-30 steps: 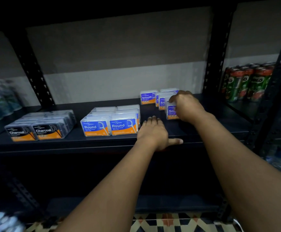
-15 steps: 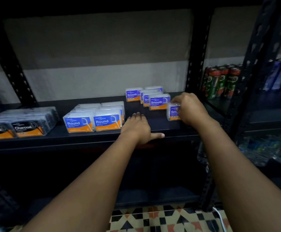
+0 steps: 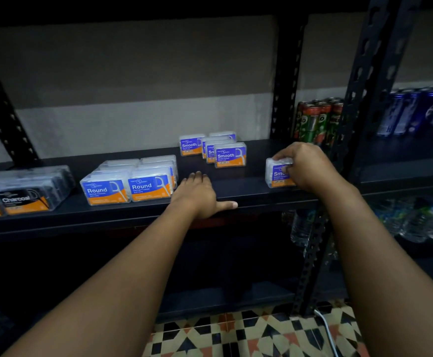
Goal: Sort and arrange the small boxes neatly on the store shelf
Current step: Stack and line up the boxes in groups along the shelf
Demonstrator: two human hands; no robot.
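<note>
On the dark shelf (image 3: 249, 191) stand small clear boxes of dental flossers in three groups. Charcoal boxes (image 3: 24, 191) are at the left, Round boxes (image 3: 133, 180) in the middle, and Smooth boxes (image 3: 218, 149) further back. My right hand (image 3: 305, 167) grips one Smooth box (image 3: 274, 173) near the shelf's right front, apart from the others; its fingers cover part of the label. My left hand (image 3: 197, 193) lies flat on the shelf's front edge, fingers straight, just right of the Round boxes.
Black perforated uprights (image 3: 285, 81) bound the bay. Green and red cans (image 3: 316, 122) and blue cans (image 3: 413, 112) stand on the shelf to the right. Water bottles (image 3: 421, 220) sit lower right. Below is a patterned tiled floor (image 3: 249, 333) with a white cable (image 3: 326, 331).
My right hand has drawn the single Smooth box to the right and forward, away from the Smooth group. My left hand stays flat on the shelf edge. The view has shifted right.
</note>
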